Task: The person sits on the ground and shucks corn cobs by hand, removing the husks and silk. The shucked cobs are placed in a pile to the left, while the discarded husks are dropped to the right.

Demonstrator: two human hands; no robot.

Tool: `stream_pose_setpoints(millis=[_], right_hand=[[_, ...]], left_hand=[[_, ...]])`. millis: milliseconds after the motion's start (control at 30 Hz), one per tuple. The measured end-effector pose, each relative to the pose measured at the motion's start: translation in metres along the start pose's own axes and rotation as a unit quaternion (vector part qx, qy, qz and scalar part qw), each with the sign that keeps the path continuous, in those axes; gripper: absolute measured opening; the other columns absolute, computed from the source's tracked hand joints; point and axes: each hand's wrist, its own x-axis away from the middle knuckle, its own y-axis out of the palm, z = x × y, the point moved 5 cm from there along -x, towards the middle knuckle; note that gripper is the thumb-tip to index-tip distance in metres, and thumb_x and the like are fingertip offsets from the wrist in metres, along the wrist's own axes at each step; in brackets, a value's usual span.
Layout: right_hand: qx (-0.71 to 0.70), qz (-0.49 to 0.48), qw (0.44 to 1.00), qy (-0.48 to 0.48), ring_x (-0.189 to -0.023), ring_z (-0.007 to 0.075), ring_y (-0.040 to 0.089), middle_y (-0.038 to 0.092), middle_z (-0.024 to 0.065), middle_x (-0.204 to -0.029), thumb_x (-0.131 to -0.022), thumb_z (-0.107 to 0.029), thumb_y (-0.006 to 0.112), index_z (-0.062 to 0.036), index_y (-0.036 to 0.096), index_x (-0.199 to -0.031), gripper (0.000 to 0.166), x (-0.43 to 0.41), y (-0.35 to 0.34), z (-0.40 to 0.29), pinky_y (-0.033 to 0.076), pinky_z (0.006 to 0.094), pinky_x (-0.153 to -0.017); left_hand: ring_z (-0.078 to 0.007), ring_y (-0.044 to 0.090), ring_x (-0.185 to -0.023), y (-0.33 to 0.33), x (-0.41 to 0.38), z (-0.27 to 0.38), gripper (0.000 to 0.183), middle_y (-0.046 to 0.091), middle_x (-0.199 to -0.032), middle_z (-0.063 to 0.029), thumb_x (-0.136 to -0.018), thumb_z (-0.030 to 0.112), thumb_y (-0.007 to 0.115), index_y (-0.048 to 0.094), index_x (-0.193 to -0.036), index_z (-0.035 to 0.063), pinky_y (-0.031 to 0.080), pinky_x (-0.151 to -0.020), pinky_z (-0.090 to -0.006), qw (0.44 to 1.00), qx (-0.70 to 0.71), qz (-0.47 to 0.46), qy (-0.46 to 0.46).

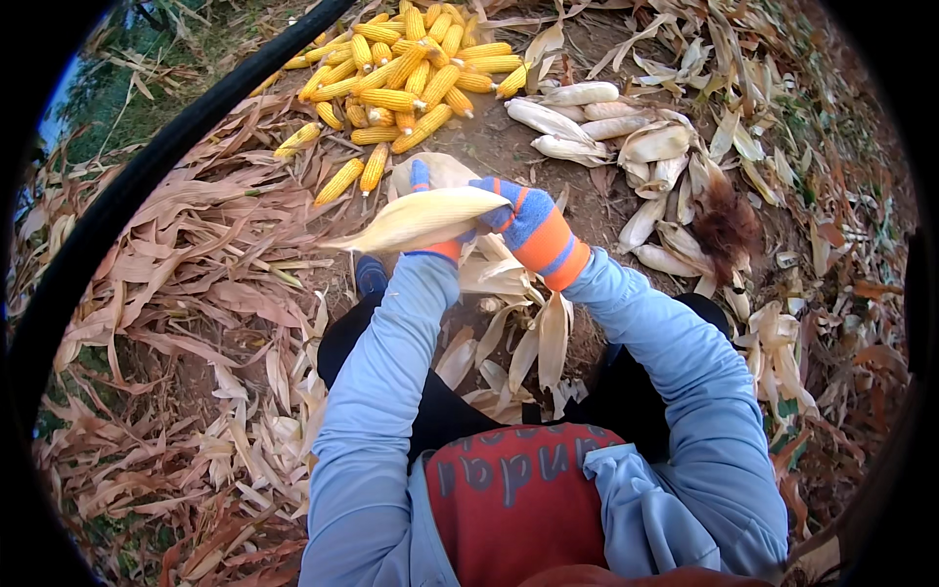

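Note:
Both my hands wear blue and orange striped knit gloves and meet in front of me at a partly opened pale corn husk (pixel 422 216). My right hand (pixel 524 220) has its fingers closed on the right end of the husk. Most of my left hand (pixel 440 246) is hidden behind the husk; one blue fingertip shows above it and the orange cuff below. Another pale husk leaf (pixel 440 172) spreads out behind the fingers. Whether a cob is inside cannot be seen. Husked yellow corn cobs (pixel 396 99) lie heaped beyond my hands.
Unhusked corn ears (pixel 587 125) lie at the upper right, with a reddish-brown tuft of corn silk (pixel 726 224) beside them. Dry husks (pixel 220 293) cover the ground at left. Loose husk leaves (pixel 554 337) lie between my legs. A dark strap or cord (pixel 169 136) crosses the upper left.

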Motion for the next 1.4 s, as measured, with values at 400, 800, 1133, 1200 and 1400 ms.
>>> stream_pose_setpoints(millis=[400,800,1133,1200,1400], right_hand=[[-0.456,0.016,0.881,0.124,-0.039,0.0070,0.027,0.032,-0.0058,-0.047,-0.086,-0.024,0.043,-0.0119,0.038,-0.063,0.026,-0.018,-0.015,0.005,0.033,0.0180,-0.050],[-0.265,-0.009,0.960,0.087,-0.045,0.0065,0.037,0.041,-0.0024,-0.053,-0.087,-0.032,0.043,-0.0103,0.046,-0.070,0.027,-0.012,-0.021,-0.001,0.033,0.0188,-0.044],[-0.275,0.119,0.928,0.222,-0.046,0.0087,0.042,0.046,0.0012,-0.056,-0.085,-0.026,0.046,-0.0045,0.050,-0.077,0.023,0.001,-0.004,0.026,0.032,0.0244,-0.042],[-0.416,0.009,0.875,0.247,-0.044,0.0079,0.037,0.042,-0.0020,-0.054,-0.085,-0.025,0.045,-0.0075,0.048,-0.075,0.021,-0.001,-0.003,0.041,0.028,0.0234,-0.040],[-0.581,-0.171,0.690,0.397,-0.038,0.0050,0.026,0.030,-0.0090,-0.049,-0.086,-0.019,0.039,-0.0139,0.042,-0.073,0.015,0.024,0.023,0.012,0.023,0.0197,-0.038]], left_hand=[[-0.0242,0.037,-0.114,0.015,0.002,0.000,0.064,0.037,-0.128,-0.0072,-0.080,0.057,0.037,0.034,-0.126,0.0121,0.028,-0.097,-0.0338,0.995,-0.063,-0.062,0.042],[-0.0236,0.039,-0.112,0.016,-0.010,0.007,0.059,0.040,-0.124,-0.0091,-0.085,0.052,0.029,0.034,-0.125,0.0090,0.030,-0.095,-0.0323,0.984,-0.136,-0.104,0.041],[-0.0245,0.046,-0.105,-0.008,-0.021,0.028,0.062,0.046,-0.119,-0.0103,-0.079,0.051,0.045,0.038,-0.122,0.0062,0.037,-0.090,-0.0342,0.984,-0.141,-0.012,0.108],[-0.0229,0.051,-0.098,0.004,-0.009,0.027,0.058,0.050,-0.113,-0.0087,-0.077,0.046,0.053,0.044,-0.118,0.0067,0.042,-0.084,-0.0336,0.981,-0.160,0.037,0.105],[-0.0222,0.052,-0.094,0.032,0.013,0.036,0.057,0.053,-0.109,-0.0083,-0.077,0.044,0.054,0.043,-0.120,0.0077,0.043,-0.082,-0.0331,0.965,-0.214,-0.134,0.072]])
